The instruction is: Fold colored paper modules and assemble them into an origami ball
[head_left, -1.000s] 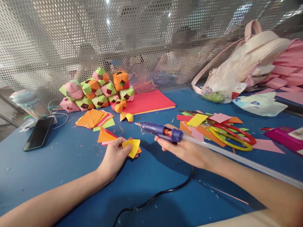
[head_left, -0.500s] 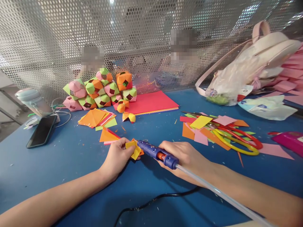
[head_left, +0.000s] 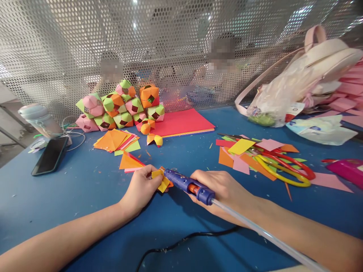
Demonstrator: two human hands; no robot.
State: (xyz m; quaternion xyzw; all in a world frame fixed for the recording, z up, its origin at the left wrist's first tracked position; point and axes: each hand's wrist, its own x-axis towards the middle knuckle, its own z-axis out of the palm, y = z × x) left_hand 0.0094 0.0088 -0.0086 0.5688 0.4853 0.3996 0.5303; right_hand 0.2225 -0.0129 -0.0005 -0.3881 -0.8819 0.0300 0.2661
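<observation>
Plainly, with the left hand (head_left: 138, 189) pinching the folded yellow paper piece (head_left: 162, 182) low on the tabletop (head_left: 85, 185) and the right hand (head_left: 224, 189) keeping a closed grip round the glue gun (head_left: 187, 184), whose nozzle meets the paper just beside those fingertips, hot glue could well burn them.

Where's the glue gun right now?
Head view, low centre: the glue gun is in the right hand, its nozzle at the yellow folded paper that the left hand holds on the blue table.

backdrop: perforated metal screen (head_left: 56, 45) | furniture: blue table (head_left: 70, 189) | light: bright glints
</observation>
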